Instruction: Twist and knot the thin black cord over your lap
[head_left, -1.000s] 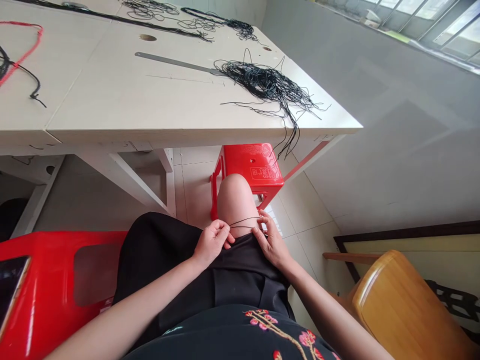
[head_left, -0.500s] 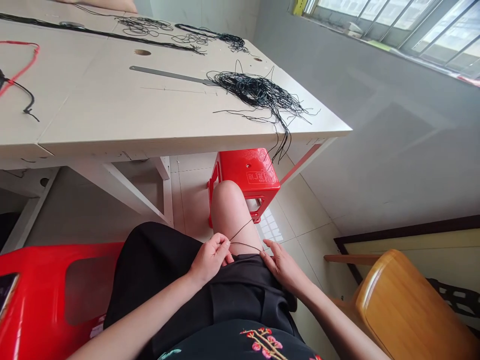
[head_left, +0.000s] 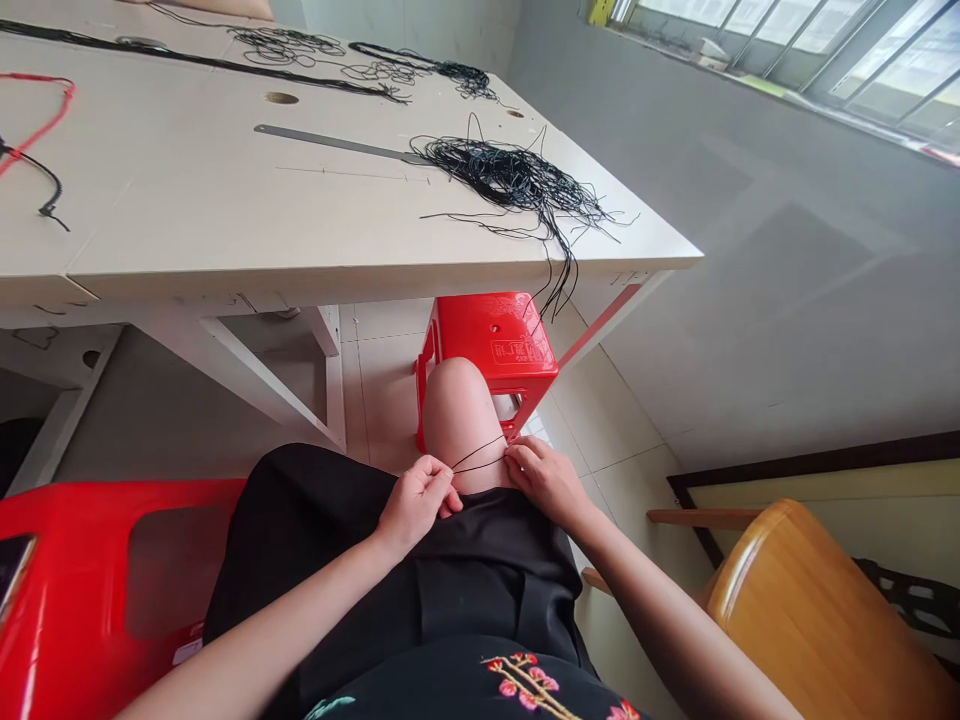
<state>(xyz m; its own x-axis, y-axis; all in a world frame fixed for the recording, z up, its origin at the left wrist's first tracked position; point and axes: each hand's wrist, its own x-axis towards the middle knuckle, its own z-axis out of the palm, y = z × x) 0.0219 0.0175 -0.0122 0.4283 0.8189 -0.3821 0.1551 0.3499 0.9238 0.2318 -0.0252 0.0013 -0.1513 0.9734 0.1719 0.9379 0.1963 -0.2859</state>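
Note:
A thin black cord (head_left: 480, 465) runs in two strands across my bare knee. My left hand (head_left: 421, 500) pinches its left end between thumb and fingertips, just above the black skirt. At the knee's right side my right hand (head_left: 544, 480) is closed, fingertips together on the cord's other side. The cord between the hands looks fairly taut, and its ends inside the fingers are hidden. On the table in front lies a tangled bundle of black cords (head_left: 517, 175), several strands hanging over the front edge.
A metal ruler (head_left: 330, 142) touches the bundle on the pale table (head_left: 225, 225). More black cords (head_left: 285, 45) and a red cord (head_left: 56, 115) lie farther back and left. A red stool (head_left: 495, 335) stands under the table, another red seat (head_left: 67, 590) at left, a wooden chair (head_left: 817, 610) at right.
My right hand has moved up and slightly left, its fingers closing onto the cord. The left hand has risen a little, still pinching. The cord's strands now lie closer together.

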